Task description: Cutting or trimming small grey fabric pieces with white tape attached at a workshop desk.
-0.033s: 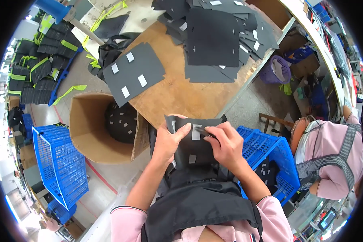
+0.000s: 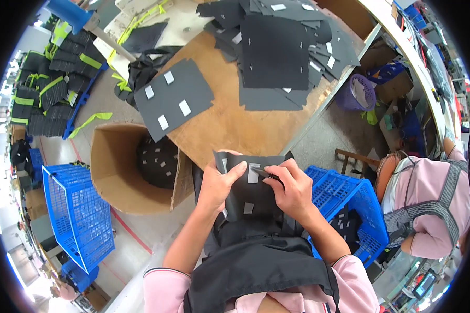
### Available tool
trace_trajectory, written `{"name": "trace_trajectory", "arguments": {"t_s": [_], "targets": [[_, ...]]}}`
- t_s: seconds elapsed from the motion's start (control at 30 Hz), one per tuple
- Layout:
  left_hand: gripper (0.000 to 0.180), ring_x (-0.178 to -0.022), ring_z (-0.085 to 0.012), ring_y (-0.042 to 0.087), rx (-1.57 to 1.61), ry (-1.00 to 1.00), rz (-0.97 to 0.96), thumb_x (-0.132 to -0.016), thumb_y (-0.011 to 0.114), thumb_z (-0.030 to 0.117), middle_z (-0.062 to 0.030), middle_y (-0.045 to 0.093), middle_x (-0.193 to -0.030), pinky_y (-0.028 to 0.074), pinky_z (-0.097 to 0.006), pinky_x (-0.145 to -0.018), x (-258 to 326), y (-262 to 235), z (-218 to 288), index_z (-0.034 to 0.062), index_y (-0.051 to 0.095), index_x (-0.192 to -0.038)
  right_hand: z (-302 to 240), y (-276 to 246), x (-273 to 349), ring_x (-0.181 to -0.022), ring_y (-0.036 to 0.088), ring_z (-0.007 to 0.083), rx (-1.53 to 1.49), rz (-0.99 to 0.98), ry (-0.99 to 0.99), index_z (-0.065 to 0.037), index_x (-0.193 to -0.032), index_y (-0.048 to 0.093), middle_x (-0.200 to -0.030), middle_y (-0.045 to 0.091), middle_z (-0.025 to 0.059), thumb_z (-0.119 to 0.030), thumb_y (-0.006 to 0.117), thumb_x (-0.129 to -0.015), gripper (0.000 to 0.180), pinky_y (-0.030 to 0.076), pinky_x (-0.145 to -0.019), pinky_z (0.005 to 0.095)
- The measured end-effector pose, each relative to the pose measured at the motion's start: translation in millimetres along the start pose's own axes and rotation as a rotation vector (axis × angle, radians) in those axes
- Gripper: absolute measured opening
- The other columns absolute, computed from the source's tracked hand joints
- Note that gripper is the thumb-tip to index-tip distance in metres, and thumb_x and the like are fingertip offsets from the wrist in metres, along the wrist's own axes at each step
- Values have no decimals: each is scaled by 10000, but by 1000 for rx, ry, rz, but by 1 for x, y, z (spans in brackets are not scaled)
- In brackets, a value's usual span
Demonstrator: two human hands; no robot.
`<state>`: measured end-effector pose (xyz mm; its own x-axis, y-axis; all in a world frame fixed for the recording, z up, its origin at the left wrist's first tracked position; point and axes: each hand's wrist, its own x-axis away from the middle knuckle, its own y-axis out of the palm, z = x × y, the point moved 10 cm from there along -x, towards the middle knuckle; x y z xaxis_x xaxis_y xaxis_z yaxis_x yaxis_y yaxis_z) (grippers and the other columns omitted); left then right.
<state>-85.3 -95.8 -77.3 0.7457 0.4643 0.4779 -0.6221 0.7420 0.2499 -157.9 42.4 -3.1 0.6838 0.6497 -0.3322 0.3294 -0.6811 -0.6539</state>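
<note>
A dark grey fabric panel (image 2: 266,195) with white rectangular patches hangs in front of my body, near the table's front edge. My left hand (image 2: 218,183) grips its left side, thumb on the front and the fabric curled against it. Between the thumb and fingers of my right hand (image 2: 293,189) is a small dark pointed tool (image 2: 261,171); its exact kind cannot be made out. The tip rests at the upper white patch (image 2: 253,176). Lower on the panel sits a second, greyer patch (image 2: 248,208).
On the wooden table (image 2: 235,125) lie a flat patched panel (image 2: 175,99) and a heap of dark panels (image 2: 274,52). A cardboard box (image 2: 115,177) holds more pieces. Blue crates (image 2: 83,208) stand on both sides. A co-worker in pink (image 2: 428,203) is at the right.
My right hand and the tool tip have shifted slightly left over the upper patch. My left hand keeps its grip on the panel.
</note>
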Motion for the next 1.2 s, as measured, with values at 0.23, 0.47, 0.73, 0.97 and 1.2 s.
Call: {"name": "trace_trajectory", "arguments": {"t_s": [0.23,0.47,0.73,0.97,1.2], "targets": [[367,-812,-192,573,-99,192,252,-724,733,141,-70,595,-912,471,-320,-762,-63,-73,113,3,566,-1020,97,-29,-81,-757,533,236,-126,203,258,-32,-1007,562,-893,534,103,-80,705,-685,356,450,-679,328],[954,-1351,-363,147,-1161,534,690,-657,765,245,-200,154,-1464,150,-522,-1068,-109,-148,148,105,195,-1409,183,-29,-138,-886,580,285,244,440,474,-59,-1172,466,-952,582,112,-235,769,-675,609,466,-727,387],[887,-1369,-352,94,-1173,1005,297,-664,754,239,-186,115,-1477,118,-529,-1074,-47,4,127,70,270,-1388,150,-40,-118,-557,513,167,-107,418,415,8,-783,551,-604,540,57,-152,675,-767,203,395,-526,309],[668,-1254,-293,401,-1177,962,-288,-712,703,120,-221,417,-1321,321,-416,-1018,-2,107,72,17,406,-1301,59,15,-32,-502,384,5,-918,31,664,-22,-882,568,-616,508,-35,-110,553,-881,89,298,-437,181],[218,-725,-88,577,-85,-35,-288,-847,640,181,-41,636,-814,475,-237,-647,-2,46,45,-20,632,-930,23,-7,-32,-553,533,141,-493,75,300,-5,-1022,546,-666,549,72,-79,602,-832,211,432,-543,244]]}}
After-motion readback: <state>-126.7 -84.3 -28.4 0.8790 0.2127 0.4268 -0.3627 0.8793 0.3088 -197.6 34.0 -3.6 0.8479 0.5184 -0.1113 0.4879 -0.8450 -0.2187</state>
